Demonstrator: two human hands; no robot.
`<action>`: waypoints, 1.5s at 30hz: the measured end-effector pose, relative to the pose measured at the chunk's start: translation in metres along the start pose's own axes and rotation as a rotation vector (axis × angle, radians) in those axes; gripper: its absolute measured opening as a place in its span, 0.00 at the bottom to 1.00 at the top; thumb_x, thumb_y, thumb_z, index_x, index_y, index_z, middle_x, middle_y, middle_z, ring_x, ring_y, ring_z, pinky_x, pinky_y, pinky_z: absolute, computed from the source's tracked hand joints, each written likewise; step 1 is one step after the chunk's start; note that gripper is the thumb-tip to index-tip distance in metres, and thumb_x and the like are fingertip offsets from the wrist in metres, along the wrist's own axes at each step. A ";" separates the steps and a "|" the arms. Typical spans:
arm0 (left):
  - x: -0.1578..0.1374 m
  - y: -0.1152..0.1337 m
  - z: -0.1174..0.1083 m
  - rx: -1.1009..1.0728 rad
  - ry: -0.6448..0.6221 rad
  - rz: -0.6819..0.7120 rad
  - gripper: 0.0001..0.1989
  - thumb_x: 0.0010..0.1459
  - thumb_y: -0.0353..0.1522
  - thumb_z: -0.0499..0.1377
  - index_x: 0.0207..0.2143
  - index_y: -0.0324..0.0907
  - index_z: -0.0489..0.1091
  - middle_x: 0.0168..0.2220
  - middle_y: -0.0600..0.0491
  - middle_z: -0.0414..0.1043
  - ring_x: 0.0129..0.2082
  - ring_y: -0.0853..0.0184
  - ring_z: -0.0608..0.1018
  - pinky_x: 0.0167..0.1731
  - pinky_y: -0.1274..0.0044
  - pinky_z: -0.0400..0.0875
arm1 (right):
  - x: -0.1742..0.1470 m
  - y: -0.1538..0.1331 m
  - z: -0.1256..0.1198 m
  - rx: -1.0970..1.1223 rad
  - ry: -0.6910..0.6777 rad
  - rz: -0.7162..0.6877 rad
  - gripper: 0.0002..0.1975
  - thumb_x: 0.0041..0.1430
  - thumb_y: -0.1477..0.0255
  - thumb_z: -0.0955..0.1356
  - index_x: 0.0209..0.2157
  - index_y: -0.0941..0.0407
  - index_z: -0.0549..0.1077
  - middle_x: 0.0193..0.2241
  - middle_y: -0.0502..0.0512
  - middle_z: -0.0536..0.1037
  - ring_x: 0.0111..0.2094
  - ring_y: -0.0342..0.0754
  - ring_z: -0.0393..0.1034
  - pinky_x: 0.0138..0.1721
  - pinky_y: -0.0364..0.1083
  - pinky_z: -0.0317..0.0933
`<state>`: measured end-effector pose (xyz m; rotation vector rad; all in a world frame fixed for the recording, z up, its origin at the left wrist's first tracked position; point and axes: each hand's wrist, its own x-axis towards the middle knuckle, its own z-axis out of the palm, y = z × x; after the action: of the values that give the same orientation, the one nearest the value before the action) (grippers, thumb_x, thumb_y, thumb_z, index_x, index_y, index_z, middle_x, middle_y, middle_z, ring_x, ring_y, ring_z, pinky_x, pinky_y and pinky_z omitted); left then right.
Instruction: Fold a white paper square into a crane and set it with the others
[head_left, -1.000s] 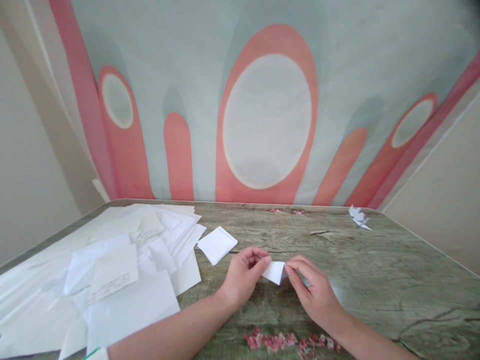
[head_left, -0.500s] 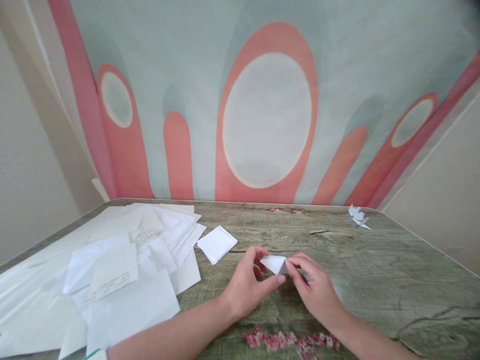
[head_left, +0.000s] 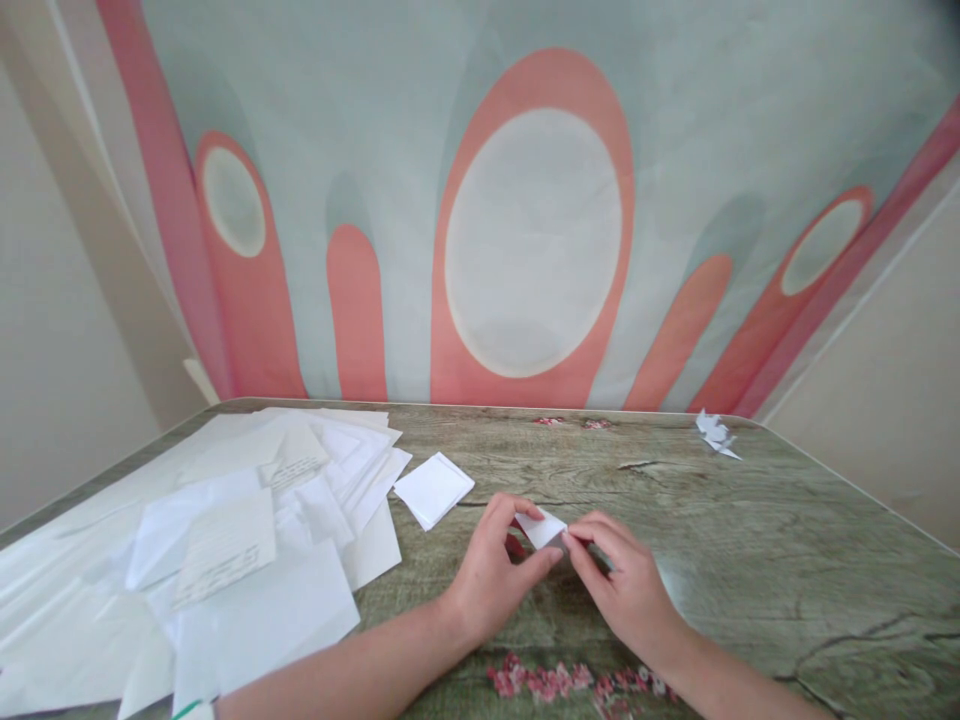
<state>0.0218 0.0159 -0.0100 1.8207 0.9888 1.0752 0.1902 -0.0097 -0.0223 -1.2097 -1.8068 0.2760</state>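
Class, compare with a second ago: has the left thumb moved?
Yes: the left thumb has shifted down and rightward in the view, nearer the pink flower print on the table.

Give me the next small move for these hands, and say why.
Probably squeeze the tip of the small folded paper flatter with the right hand. That hand's thumb and finger already pinch the right corner, while the left hand seems to steady the other side, so pressing there looks like the easiest step.
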 end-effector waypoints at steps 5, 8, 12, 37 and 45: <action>0.001 0.002 -0.002 -0.023 -0.003 0.030 0.13 0.49 0.27 0.61 0.38 0.43 0.64 0.38 0.54 0.63 0.38 0.69 0.69 0.32 0.80 0.66 | 0.000 -0.001 0.001 -0.006 0.004 -0.009 0.05 0.59 0.73 0.63 0.31 0.55 0.69 0.27 0.52 0.70 0.31 0.46 0.65 0.33 0.45 0.58; 0.001 0.001 -0.002 -0.027 -0.009 0.043 0.13 0.49 0.26 0.61 0.38 0.43 0.65 0.39 0.54 0.63 0.38 0.68 0.69 0.32 0.80 0.66 | 0.000 -0.002 0.001 -0.003 0.013 -0.017 0.05 0.59 0.73 0.63 0.30 0.55 0.69 0.27 0.52 0.70 0.30 0.46 0.65 0.33 0.45 0.58; 0.002 -0.003 -0.001 -0.029 -0.009 0.060 0.11 0.49 0.26 0.62 0.36 0.43 0.67 0.39 0.53 0.63 0.40 0.67 0.69 0.32 0.80 0.66 | 0.001 -0.002 0.001 0.007 0.008 -0.014 0.05 0.59 0.73 0.63 0.30 0.55 0.69 0.26 0.52 0.70 0.30 0.46 0.65 0.33 0.45 0.58; 0.003 -0.003 0.000 -0.043 -0.021 -0.008 0.11 0.47 0.27 0.62 0.36 0.43 0.69 0.39 0.53 0.68 0.39 0.67 0.72 0.32 0.80 0.68 | 0.003 -0.006 -0.003 -0.024 0.016 -0.036 0.07 0.59 0.73 0.62 0.29 0.56 0.70 0.26 0.53 0.71 0.30 0.47 0.67 0.33 0.45 0.61; 0.002 -0.006 0.001 -0.021 0.010 -0.037 0.12 0.46 0.28 0.63 0.36 0.43 0.68 0.38 0.53 0.68 0.37 0.67 0.71 0.30 0.80 0.68 | 0.002 -0.002 -0.003 -0.013 0.012 -0.039 0.07 0.59 0.73 0.62 0.29 0.56 0.70 0.27 0.54 0.71 0.31 0.47 0.67 0.33 0.46 0.62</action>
<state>0.0217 0.0198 -0.0155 1.7750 1.0090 1.0699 0.1910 -0.0102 -0.0180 -1.1817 -1.8221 0.2343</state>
